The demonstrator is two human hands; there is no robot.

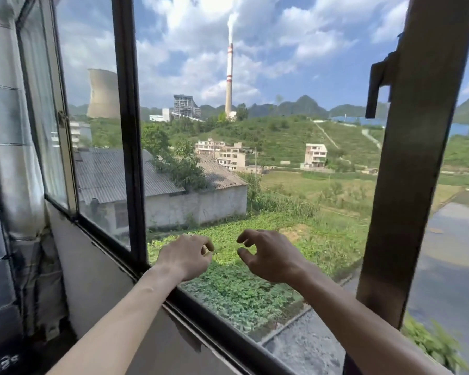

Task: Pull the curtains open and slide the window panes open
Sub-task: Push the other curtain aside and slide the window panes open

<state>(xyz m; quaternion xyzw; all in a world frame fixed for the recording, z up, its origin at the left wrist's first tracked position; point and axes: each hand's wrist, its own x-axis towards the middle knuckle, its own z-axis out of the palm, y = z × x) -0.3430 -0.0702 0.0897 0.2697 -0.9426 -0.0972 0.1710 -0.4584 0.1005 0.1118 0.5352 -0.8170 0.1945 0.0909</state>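
The window stands open through the middle of the frame, with nothing between the camera and the fields outside. The left pane (pixel 100 131) is slid to the left side, its dark frame bar running from the top centre-left down to the sill (pixel 214 324). The right pane (pixel 414 163) sits at the right edge, its wide dark bar tilted in the wide-angle view, with a black latch (pixel 378 85) on its left face in the upper right. The curtain (pixel 14 147), pale and sheer, is bunched at the far left of the frame, beside the wall.

Both forearms reach over the sill into the opening, lower centre. The left hand (pixel 186 255) has its fingers curled loosely inward and grasps nothing. The right hand (pixel 266 257) is just beside it, apart from it, thumb and fingers bent in a half-open claw, also empty. Neither hand touches a pane or the curtain.
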